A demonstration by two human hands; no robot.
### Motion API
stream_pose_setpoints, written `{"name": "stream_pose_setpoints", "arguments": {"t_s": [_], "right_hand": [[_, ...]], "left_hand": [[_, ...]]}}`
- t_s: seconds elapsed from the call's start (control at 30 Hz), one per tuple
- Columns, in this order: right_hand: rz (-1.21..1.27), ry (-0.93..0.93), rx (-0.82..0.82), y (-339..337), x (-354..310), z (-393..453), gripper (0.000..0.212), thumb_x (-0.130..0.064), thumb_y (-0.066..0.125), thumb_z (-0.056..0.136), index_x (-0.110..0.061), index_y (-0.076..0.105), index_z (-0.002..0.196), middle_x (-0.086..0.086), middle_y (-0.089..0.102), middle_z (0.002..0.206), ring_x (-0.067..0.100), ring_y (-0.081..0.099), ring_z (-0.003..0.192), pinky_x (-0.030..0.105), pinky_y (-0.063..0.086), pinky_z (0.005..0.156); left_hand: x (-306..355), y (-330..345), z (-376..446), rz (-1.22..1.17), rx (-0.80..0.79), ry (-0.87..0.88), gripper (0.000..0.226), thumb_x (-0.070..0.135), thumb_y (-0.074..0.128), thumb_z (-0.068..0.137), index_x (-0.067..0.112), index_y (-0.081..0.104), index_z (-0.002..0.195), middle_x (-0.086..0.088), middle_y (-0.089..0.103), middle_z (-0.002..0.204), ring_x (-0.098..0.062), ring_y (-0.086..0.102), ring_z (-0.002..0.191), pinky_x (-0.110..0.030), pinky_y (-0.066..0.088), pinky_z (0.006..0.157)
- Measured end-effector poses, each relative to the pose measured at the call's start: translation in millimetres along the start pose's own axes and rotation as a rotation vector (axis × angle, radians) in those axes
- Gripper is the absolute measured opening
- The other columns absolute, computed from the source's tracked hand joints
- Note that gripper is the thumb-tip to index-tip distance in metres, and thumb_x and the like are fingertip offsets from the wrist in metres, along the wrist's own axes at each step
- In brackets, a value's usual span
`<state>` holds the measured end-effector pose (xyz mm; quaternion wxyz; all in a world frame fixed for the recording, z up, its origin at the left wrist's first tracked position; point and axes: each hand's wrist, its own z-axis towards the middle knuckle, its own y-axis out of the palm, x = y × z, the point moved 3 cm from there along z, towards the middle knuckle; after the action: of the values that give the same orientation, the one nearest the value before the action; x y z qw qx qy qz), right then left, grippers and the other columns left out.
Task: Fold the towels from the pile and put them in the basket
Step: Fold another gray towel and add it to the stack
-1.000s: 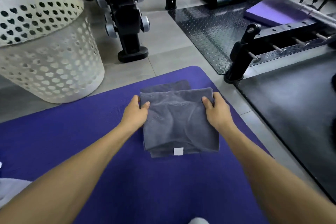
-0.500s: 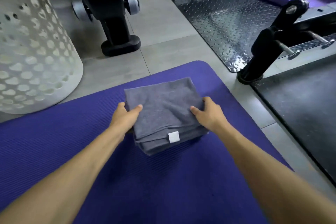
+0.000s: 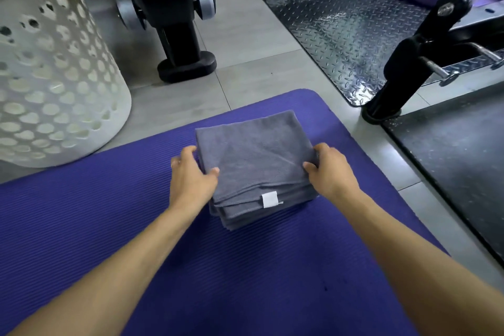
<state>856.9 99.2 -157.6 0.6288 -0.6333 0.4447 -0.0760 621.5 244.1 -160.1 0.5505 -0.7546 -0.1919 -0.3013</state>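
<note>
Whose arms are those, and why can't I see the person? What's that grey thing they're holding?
The camera sits on the person's head and looks down, so you see only their arms, just as you see your own. There is one picture, from that head camera. The left hand and the right hand each grip a side of a folded grey towel, thumbs on top. The towel is folded into several layers, with a small white tag on its near edge. It rests on a purple mat spread on the grey floor. To the left stands a white basket full of holes, where folded towels should go. The black things behind look like gym equipment.
</note>
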Motion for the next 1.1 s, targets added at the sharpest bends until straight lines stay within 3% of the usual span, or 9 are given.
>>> {"name": "stream_pose_setpoints", "arguments": {"t_s": [0.1,0.17,0.27,0.4,0.5,0.6,0.7,0.9,1.1], "right_hand": [[-0.277,-0.342,0.191,8,-25,0,0.034,-0.024,0.056,0.094,-0.007,0.051,0.124,0.011,0.051,0.13,0.032,0.05,0.118,0.041,0.041,0.094],[-0.274,-0.486,0.099,25,-39,1,0.047,-0.033,0.047,0.099,-0.007,0.047,0.138,0.013,0.042,0.148,0.033,0.038,0.138,0.043,0.031,0.112],[-0.362,-0.404,-0.064,53,-28,-3,0.075,-0.062,0.008,0.095,-0.019,0.015,0.157,0.005,0.009,0.166,0.023,0.005,0.153,0.039,0.004,0.123],[-0.466,-0.274,-0.059,62,-10,-16,0.088,-0.067,-0.013,0.084,-0.021,0.001,0.158,0.004,-0.001,0.166,0.021,-0.003,0.153,0.041,-0.001,0.124],[-0.461,-0.245,-0.068,55,-26,-19,0.072,-0.057,0.008,0.1,-0.013,0.016,0.156,0.01,0.014,0.164,0.027,0.01,0.151,0.042,0.009,0.123],[-0.189,-0.362,0.049,46,-45,-44,0.031,-0.028,0.048,0.099,-0.005,0.056,0.117,0.011,0.057,0.122,0.03,0.05,0.119,0.038,0.042,0.098],[0.078,-0.482,0.078,58,-68,-99,0.01,-0.009,0.061,0.089,-0.005,0.064,0.097,0.009,0.062,0.098,0.03,0.057,0.094,0.041,0.051,0.075],[0.229,-0.589,-0.388,108,-137,-209,0.015,-0.012,0.063,0.092,-0.012,0.069,0.105,0.0,0.068,0.103,0.013,0.063,0.092,0.035,0.055,0.081],[0.17,-0.682,-0.58,94,-233,-298,0.011,-0.021,0.066,0.092,-0.018,0.068,0.102,-0.007,0.067,0.096,0.004,0.061,0.086,0.023,0.054,0.08]], "left_hand": [[28,7,-5,0.357,0.043,0.417,0.063,0.034,0.058,0.095,0.019,0.032,0.151,-0.013,0.015,0.161,-0.032,0.019,0.147,-0.044,0.03,0.112],[35,29,0,0.514,-0.112,0.46,0.067,0.049,0.043,0.099,0.023,0.02,0.156,-0.01,-0.004,0.165,-0.03,-0.005,0.152,-0.047,0.007,0.122],[20,51,3,0.654,-0.215,0.426,0.072,0.064,0.022,0.097,0.031,0.0,0.157,-0.003,-0.019,0.164,-0.025,-0.019,0.15,-0.048,-0.008,0.122],[-14,48,0,0.561,-0.174,0.412,0.075,0.069,0.014,0.092,0.035,-0.009,0.155,0.004,-0.027,0.161,-0.019,-0.028,0.147,-0.045,-0.012,0.121],[-29,37,-8,0.411,-0.188,0.366,0.071,0.063,0.02,0.097,0.032,-0.002,0.157,0.007,-0.02,0.163,-0.017,-0.019,0.15,-0.041,-0.006,0.123],[-42,12,-30,0.092,-0.131,0.266,0.056,0.043,0.043,0.101,0.024,0.032,0.153,0.0,0.023,0.162,-0.017,0.021,0.149,-0.036,0.018,0.122],[-65,-29,-73,-0.089,0.016,0.249,0.025,0.019,0.061,0.095,0.02,0.068,0.12,0.009,0.067,0.116,-0.004,0.06,0.104,-0.025,0.047,0.098],[-147,-116,-177,-0.168,-0.085,0.071,0.02,0.019,0.066,0.093,0.038,0.07,0.092,0.018,0.073,0.09,-0.003,0.069,0.087,-0.021,0.052,0.082],[-230,-229,-270,-0.211,0.083,-0.107,0.019,0.012,0.068,0.091,0.03,0.071,0.087,0.008,0.075,0.088,-0.006,0.069,0.083,-0.022,0.053,0.081]]}}
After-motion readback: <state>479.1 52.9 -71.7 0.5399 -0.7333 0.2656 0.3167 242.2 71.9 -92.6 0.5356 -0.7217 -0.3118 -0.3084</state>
